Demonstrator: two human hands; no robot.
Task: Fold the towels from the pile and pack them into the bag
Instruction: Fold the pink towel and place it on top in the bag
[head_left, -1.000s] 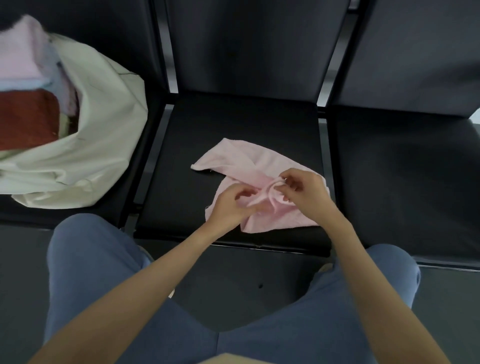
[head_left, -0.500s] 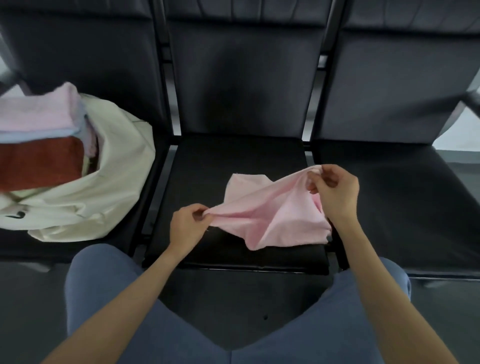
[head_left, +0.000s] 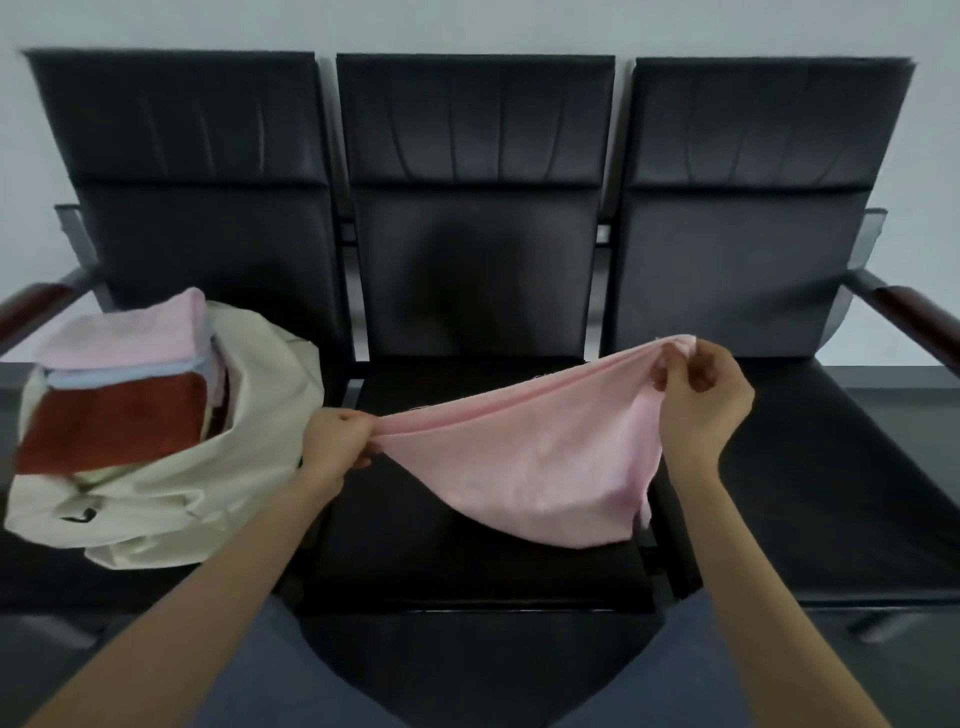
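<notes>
Black seats (head_left: 810, 467) along pale wall. Left hand (head_left: 335, 447) low, right hand (head_left: 698, 402) raised, each pinching a corner of pink towel (head_left: 524, 462), stretched, sagging. Bag (head_left: 208, 493) left.

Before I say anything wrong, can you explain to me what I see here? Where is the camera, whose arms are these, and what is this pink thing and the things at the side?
No machine here: these are a person's two bare arms. The one picture comes from a camera worn on the person's head, looking forward and down, so the arms enter from the bottom. In front stands a row of three black seats. The left hand and the right hand each pinch one end of a pink towel, stretched between them above the middle seat, its middle sagging. On the left seat lies a cream bag holding folded towels: pink on top, light blue beneath, then rust red.
</notes>
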